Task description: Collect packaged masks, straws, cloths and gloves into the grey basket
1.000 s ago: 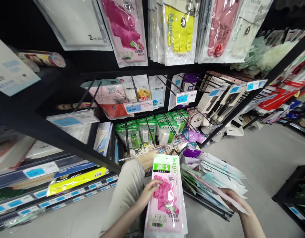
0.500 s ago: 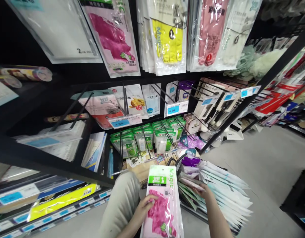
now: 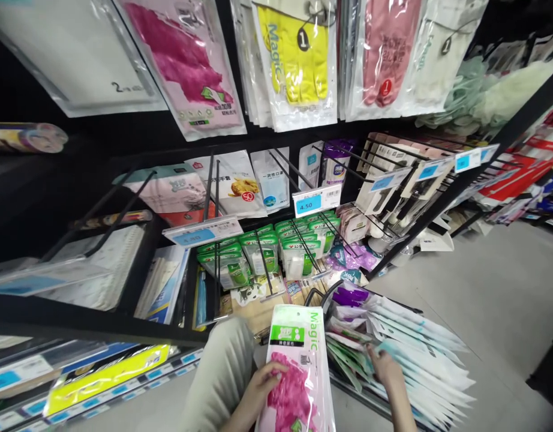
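My left hand (image 3: pixel 258 391) grips the left edge of a pack of pink rubber gloves (image 3: pixel 298 372) with a green label, held upright at the bottom middle of the head view. My right hand (image 3: pixel 384 367) reaches into a stack of flat glove packs (image 3: pixel 415 354) lying fanned out in a black wire basket (image 3: pixel 324 292); its fingers are tucked between the packs, closed on them. My knee in beige trousers (image 3: pixel 222 372) is just left of the pink pack.
Black store shelving fills the view: hanging pink (image 3: pixel 182 66), yellow (image 3: pixel 298 57) and rose glove packs above, peg hooks with price tags (image 3: pixel 316 200) and green-labelled packets (image 3: pixel 258 252) in the middle, boxed goods lower left. Grey floor (image 3: pixel 492 282) lies to the right.
My right hand moved from the outer edge of the stack in among the packs. The view tilted up slightly, and the pink pack stays in my left hand.
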Motion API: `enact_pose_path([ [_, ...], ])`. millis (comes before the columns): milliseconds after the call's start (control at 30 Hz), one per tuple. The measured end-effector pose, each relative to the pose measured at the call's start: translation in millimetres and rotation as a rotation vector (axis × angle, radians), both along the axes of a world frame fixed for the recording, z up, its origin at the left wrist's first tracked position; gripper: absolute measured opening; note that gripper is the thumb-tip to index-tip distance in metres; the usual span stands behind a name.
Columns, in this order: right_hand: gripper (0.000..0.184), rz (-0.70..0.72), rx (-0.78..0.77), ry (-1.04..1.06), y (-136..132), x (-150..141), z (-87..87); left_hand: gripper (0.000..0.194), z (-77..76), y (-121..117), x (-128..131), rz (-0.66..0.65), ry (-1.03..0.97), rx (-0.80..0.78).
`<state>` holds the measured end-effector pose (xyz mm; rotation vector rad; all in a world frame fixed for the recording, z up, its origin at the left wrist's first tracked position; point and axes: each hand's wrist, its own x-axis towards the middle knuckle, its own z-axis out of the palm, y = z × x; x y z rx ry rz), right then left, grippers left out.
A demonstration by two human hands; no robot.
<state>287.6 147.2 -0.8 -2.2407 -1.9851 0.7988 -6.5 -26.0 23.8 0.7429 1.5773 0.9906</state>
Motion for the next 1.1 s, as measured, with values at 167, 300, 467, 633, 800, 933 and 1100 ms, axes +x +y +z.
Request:
enact_pose_path([
  [167,0.03,0.599,0.108,-0.185,-5,-27,-2.6,0.021,3.4,0,0,-0.007,-0.017,-0.007],
  [300,0.034,0.619,0.011,-0.245,8,-41,-24.0,0.02,7.3,0,-1,-0.026,-0.021,-0.003],
  [467,0.039,0.567,-0.038,-0.301,16,-23,-49.7,0.021,12.6,-3,0,-0.004,-0.054,0.004],
  [633,0.032,0.531,-0.06,-0.304,12,-16,-64.1,0.019,8.4,-2,1,-0.001,-0.043,0.011],
  [800,0.025,0.49,-0.043,-0.284,13,-28,-66.7,0.021,6.3,-2,1,-0.009,-0.028,0.036],
  [933,0.021,0.457,0.011,-0.232,16,-34,-50.6,0.027,7.4,-6,1,-0.028,-0.026,0.047],
  [1100,0.03,0.37,0.169,-0.022,-19,-38,-2.0,0.057,5.2,-13,4,0.052,-0.149,0.09],
])
